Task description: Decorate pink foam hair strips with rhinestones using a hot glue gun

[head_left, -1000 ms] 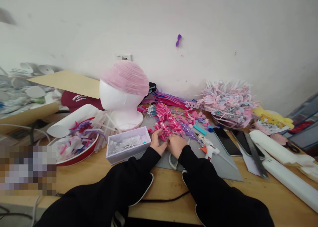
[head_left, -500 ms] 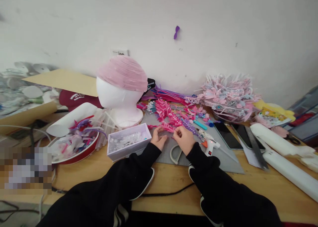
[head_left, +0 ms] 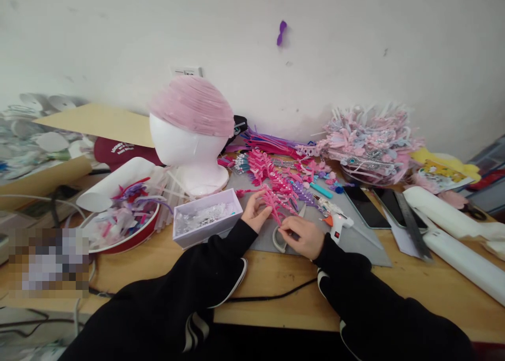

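A pink braided pipe-cleaner piece (head_left: 272,204) is raised off the grey mat in the middle of the desk. My left hand (head_left: 255,212) holds it between thumb and fingers. Closed in a pinch at its near end is my right hand (head_left: 304,236); the fingertips partly hide the tip. Below the hands lie pale-handled scissors (head_left: 278,241), partly covered by my right hand. Beyond the piece, more pink pipe-cleaner strands (head_left: 260,166) and a purple beaded strand (head_left: 303,193) rest on the mat. A white hot glue gun (head_left: 337,226) lies right of my right hand.
A lilac box (head_left: 205,237) of small clear and silver bits stands left of my hands. Behind it is a white mannequin head (head_left: 185,150) with a pink cap. A red-rimmed bowl (head_left: 126,245) sits left; phones (head_left: 366,207), a metal ruler (head_left: 412,229) and a heaped bowl of decorations (head_left: 366,145) are right.
The pink piece is now lifted in my left hand, where before both hands were low over the strands. My right hand has moved right and nearer to me, pinching its end.
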{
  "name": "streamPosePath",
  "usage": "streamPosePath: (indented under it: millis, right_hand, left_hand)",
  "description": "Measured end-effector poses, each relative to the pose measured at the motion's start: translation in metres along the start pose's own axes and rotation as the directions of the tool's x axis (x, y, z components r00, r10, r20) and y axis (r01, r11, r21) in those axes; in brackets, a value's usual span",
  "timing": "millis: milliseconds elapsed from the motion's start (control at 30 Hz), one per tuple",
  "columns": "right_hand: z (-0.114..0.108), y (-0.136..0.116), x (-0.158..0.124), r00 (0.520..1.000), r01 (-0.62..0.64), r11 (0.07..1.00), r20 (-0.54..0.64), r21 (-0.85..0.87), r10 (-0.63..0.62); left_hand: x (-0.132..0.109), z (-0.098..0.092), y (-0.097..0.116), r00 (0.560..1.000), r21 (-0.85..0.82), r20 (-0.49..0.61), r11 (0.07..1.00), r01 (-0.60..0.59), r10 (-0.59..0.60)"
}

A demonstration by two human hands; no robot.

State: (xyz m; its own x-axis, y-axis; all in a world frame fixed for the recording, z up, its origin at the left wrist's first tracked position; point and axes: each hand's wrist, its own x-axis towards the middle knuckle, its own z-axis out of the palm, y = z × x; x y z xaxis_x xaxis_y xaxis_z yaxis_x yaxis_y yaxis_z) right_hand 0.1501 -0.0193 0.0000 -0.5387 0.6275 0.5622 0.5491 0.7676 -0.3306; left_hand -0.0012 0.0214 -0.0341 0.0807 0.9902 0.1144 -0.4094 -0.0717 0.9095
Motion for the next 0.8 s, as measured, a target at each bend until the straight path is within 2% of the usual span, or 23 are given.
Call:
streamPosePath:
  millis: [100, 200, 267, 333, 400, 433, 500, 600, 700, 800]
  right_hand:
    - [0.001, -0.002, 0.000, 0.981, -0.066, 0.998, 0.183, -0.020, 0.069]
    - [-0.002, -0.003, 0.002, 0.959, -0.104, 0.994, 0.265, 0.010, 0.098]
    - [-0.003, -0.002, 0.003, 0.968, -0.140, 0.990, 0.209, 0.002, 0.136]
    - [-0.004, 0.003, 0.003, 0.970, -0.233, 0.970, 0.062, -0.062, 0.237]
    - [-0.004, 0.011, 0.002, 0.931, -0.365, 0.919, -0.054, -0.149, 0.361]
    - [-0.003, 0.015, 0.002, 0.906, -0.423, 0.886, -0.060, -0.189, 0.419]
    - [-0.002, 0.023, 0.002, 0.855, -0.499, 0.827, 0.010, -0.259, 0.519]
    - [-0.001, 0.029, 0.003, 0.787, -0.547, 0.776, 0.121, -0.316, 0.604]
    - [-0.004, 0.030, 0.006, 0.777, -0.551, 0.769, 0.138, -0.323, 0.615]
    - [-0.012, 0.030, 0.008, 0.816, -0.547, 0.786, 0.023, -0.288, 0.577]
  left_hand:
    - [-0.001, -0.001, 0.003, 0.998, 0.085, 0.048, 0.995, 0.046, -0.050]
    - [-0.006, 0.001, 0.010, 0.994, 0.135, 0.043, 0.986, 0.097, -0.104]
    - [-0.008, 0.002, 0.014, 0.995, 0.142, 0.011, 0.985, 0.097, -0.100]
    - [-0.008, 0.003, 0.014, 0.996, 0.152, -0.012, 0.985, 0.086, -0.085]
    - [-0.006, 0.002, 0.012, 0.995, 0.174, -0.036, 0.980, 0.102, -0.097]
    - [-0.005, 0.001, 0.010, 0.993, 0.184, -0.047, 0.976, 0.114, -0.107]
    - [-0.004, 0.000, 0.009, 0.993, 0.198, -0.050, 0.973, 0.117, -0.109]
    - [-0.007, 0.000, 0.011, 0.998, 0.198, -0.005, 0.978, 0.061, -0.061]
    - [-0.009, 0.000, 0.013, 0.998, 0.203, 0.022, 0.978, 0.049, -0.054]
    - [-0.008, -0.001, 0.012, 0.996, 0.237, 0.021, 0.969, 0.076, -0.083]
